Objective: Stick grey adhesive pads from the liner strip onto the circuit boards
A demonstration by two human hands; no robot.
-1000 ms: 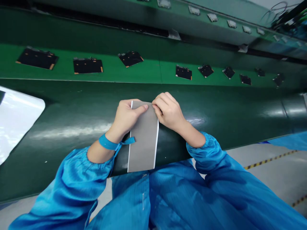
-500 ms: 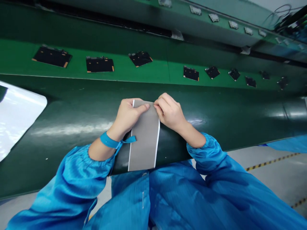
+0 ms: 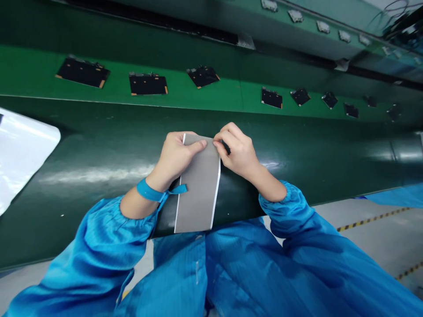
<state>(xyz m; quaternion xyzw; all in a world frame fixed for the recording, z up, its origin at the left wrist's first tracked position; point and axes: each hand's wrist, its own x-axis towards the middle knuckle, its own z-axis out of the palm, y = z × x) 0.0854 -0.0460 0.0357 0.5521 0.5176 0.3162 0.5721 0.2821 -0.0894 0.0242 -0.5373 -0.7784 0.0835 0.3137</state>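
A flat grey rectangular sheet with white side edges lies lengthwise before me, its near end close to the bench edge. My left hand grips its far left part, thumb pressed on top and the other fingers hidden beneath. At the far right corner of the sheet, my right hand pinches with thumb and index finger. Whether a thin film is between those fingertips is too small to tell. A blue wrist strap circles my left wrist, and its loose end lies over the sheet's left edge.
Behind my hands runs a green conveyor belt carrying several black panels with small circuit parts. A glossy white sheet rests on the dark green bench at left. Farther back, several small pale parts line an upper ledge.
The black panels appear shifted right and slightly up. Both hands stay on the grey sheet; the right hand's fingers have arched a little, with a wider gap behind the pinch.
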